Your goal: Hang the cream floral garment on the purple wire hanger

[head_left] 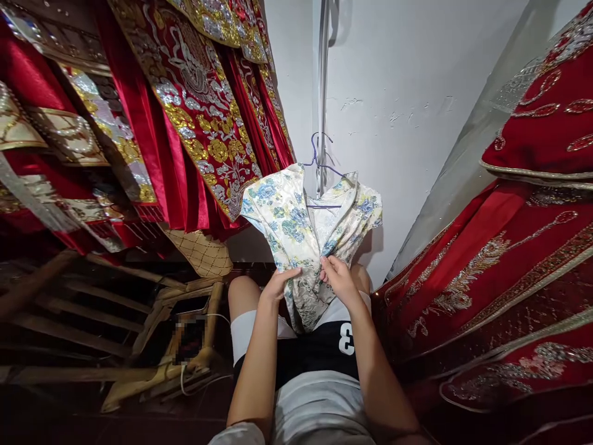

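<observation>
A short-sleeved white blouse [287, 216] with blue and yellow flowers hangs on a thin purple hanger [327, 167] in front of me, its V neckline facing me. My left hand [280, 284] grips the blouse's left side near the bottom, thumb lying on the front and the other fingers hidden behind the cloth. Closed in a pinch, my right hand [339, 279] holds the front edge at the low point of the neckline. The lower end of the blouse bunches above my lap. Whether the hanger's hook rests on anything cannot be told.
Red embroidered costumes [199, 105] hang at left, and a beaded red gown [486, 266] stands close at right. A metal pole [323, 74] runs along the white wall [407, 80]. On a bamboo chair [210, 309] at lower left lies a phone-like blurred object [189, 339] with a white cable.
</observation>
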A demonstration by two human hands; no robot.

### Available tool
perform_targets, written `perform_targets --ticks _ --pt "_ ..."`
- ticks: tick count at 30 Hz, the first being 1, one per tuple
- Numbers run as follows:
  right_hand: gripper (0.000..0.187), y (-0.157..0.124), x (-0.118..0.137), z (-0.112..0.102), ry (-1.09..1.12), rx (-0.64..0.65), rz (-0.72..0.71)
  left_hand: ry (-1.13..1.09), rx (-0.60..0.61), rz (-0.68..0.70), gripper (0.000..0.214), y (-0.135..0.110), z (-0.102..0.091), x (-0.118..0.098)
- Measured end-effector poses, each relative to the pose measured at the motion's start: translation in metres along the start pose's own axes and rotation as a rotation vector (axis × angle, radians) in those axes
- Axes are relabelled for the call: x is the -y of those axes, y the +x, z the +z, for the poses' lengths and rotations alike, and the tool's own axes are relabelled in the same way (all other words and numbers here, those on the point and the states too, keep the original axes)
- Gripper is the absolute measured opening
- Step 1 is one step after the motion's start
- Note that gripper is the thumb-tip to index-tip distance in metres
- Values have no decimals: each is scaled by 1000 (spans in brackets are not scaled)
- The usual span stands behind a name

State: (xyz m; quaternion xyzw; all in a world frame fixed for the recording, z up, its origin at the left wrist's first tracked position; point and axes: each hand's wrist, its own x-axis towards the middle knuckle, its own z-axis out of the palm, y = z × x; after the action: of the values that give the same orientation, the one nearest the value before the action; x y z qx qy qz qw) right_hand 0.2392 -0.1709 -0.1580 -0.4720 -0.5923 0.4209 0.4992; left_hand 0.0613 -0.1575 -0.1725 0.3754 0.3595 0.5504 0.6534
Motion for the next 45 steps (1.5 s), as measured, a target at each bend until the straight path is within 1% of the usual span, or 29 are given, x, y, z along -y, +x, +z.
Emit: perform_targets --ticks 2,4,7,10,14,17,19,20,21,22,25,26,27,28,29,31,33,34,35,37,40,43,45 --pt "52 4 2 3 -76 -48 -9 66 30 34 67 -3 -3 1" --pt "51 8 3 2 -154 -72 -16 168 71 84 75 -4 -4 2" --pt "48 13 3 -3 -236 -54 -20 278 100 116 80 -4 -4 3" --pt "44 14 4 -7 -290 -46 -24 335 96 111 82 -5 -5 3" --pt "40 6 9 -11 -329 -68 9 385 79 83 79 -8 -6 -1" --pt "37 0 14 -15 -348 -82 62 445 94 70 68 -5 -8 -2" --pt "35 -2 16 -16 -303 -83 90 495 83 104 59 2 -10 1" --pt "34 -3 16 -16 -257 -75 93 514 53 143 55 6 -11 4" --pt "33 -4 16 -15 -207 -60 91 528 -2 209 53 10 -11 7" --pt "32 -4 16 -13 -165 -41 87 544 -90 307 55 13 -11 11" --pt "31 -3 15 -8 -79 9 73 651 -437 728 71 17 -6 22" --pt "31 -3 15 -6 -49 22 68 714 -515 854 75 16 -3 26" --pt "31 -2 15 -5 -13 43 63 785 -557 945 74 14 0 30" --pt "30 -1 15 -4 23 68 63 853 -566 998 70 12 3 33" --pt "29 0 15 -3 54 99 66 907 -546 1022 62 10 7 37" --pt "27 1 16 -3 93 168 74 950 -426 1000 44 7 15 44" --pt "25 2 17 -2 110 233 79 894 -273 907 31 7 22 50" --pt "24 3 18 -3 114 254 77 849 -219 849 28 7 25 53" --pt "23 6 19 -4 117 267 73 806 -192 795 26 7 27 56" --pt "22 19 27 -8 114 269 70 748 -200 729 23 8 30 59" --pt "24 57 53 -20 103 215 94 736 -191 699 24 9 31 60" --pt "23 108 93 -33 138 82 77 769 -160 689 25 13 31 62" --pt "24 136 118 -36 181 -1 74 795 -128 685 24 17 30 65"
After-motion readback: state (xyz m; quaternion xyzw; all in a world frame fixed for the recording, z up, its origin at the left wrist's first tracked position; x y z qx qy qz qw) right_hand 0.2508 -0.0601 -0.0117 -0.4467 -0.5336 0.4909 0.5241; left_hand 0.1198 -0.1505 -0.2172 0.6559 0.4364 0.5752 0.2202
